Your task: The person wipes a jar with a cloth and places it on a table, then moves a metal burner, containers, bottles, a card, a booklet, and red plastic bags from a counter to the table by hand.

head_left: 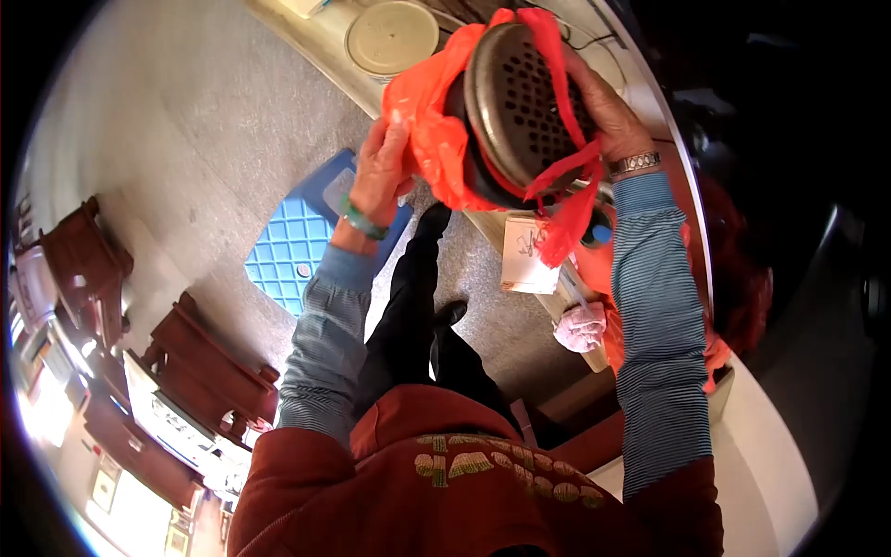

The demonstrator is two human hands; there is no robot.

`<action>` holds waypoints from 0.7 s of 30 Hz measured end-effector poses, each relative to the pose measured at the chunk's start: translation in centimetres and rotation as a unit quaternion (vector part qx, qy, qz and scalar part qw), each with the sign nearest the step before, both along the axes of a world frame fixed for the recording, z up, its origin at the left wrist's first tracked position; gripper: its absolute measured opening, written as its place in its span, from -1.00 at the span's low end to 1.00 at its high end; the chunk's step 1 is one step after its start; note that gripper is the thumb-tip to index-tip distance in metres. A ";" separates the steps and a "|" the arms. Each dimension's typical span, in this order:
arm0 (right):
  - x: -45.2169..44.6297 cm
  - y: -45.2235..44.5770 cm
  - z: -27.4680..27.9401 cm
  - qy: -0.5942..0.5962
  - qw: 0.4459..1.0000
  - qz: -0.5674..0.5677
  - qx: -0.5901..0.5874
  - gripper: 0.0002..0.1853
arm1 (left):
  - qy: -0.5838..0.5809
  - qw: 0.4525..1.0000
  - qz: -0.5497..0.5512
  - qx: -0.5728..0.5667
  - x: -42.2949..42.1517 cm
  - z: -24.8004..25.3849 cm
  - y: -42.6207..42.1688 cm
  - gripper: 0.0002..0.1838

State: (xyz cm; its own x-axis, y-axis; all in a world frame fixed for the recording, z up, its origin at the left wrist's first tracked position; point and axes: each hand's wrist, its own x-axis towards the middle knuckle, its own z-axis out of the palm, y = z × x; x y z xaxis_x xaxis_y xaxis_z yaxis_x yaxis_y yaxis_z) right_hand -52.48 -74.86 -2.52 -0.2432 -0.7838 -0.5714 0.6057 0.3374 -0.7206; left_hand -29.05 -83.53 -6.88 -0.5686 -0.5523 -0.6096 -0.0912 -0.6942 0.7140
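A round metal object with a perforated face (pixel 529 102) is held up between my two hands, tilted toward the camera. An orange-red plastic bag (pixel 432 130) wraps its left side, and red strips of the bag hang across the holes. My left hand (pixel 379 176), with a green bracelet at the wrist, pinches the bag at its lower left edge. On the right, my right hand (pixel 608 116), wearing a metal watch band, grips the rim of the object; its fingertips are partly hidden behind it.
A round lidded container (pixel 392 39) stands on the counter above. Below the object are a white box (pixel 527 255), a pink cloth (pixel 581 328) and more orange bag. A blue plastic stool (pixel 295 243) is on the floor; dark wooden furniture (pixel 209 362) stands at left.
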 end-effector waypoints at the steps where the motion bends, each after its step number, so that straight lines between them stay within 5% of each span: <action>1: 0.6 0.6 1.1 0.016 1.000 -0.007 -0.011 -0.51 | 0.012 1.000 0.003 0.000 0.5 1.3 0.6 -0.66; 6: 3.3 5.3 8.5 0.064 0.995 -0.033 -0.066 -0.53 | 0.026 0.999 -0.028 -0.034 1.4 5.9 3.2 -0.63; 9: 3.3 8.5 11.9 0.159 0.975 -0.026 -0.155 -0.40 | 0.073 0.991 -0.086 -0.077 0.8 9.2 4.6 -0.65; 10: 4.0 9.2 13.6 0.095 0.979 -0.049 -0.171 -0.27 | 0.077 0.989 -0.096 -0.078 0.6 10.6 5.2 -0.65; 12: 2.6 12.2 14.4 0.120 0.943 0.029 -0.309 -0.49 | 0.087 0.987 -0.099 -0.096 0.1 13.3 6.7 -0.67; 15: 4.9 15.9 18.7 0.117 0.966 -0.091 -0.214 -0.52 | 0.107 0.977 -0.144 -0.111 0.1 16.8 9.0 -0.66; 16: 6.0 17.6 19.7 0.307 0.918 -0.097 -0.232 -0.54 | 0.122 0.972 -0.165 -0.116 0.0 17.8 10.0 -0.65; 18: 7.1 21.5 22.0 0.499 0.828 -0.116 -0.228 -0.55 | 0.135 0.964 -0.195 -0.122 -0.1 19.8 12.9 -0.63; 20: 7.5 26.0 25.3 0.098 0.967 -0.163 -0.171 -0.56 | 0.157 0.954 -0.238 -0.096 -0.4 21.0 16.0 -0.67; 21: 7.6 28.5 25.5 0.158 0.960 -0.162 -0.165 -0.40 | 0.167 0.947 -0.256 -0.093 -0.4 21.5 18.0 -0.71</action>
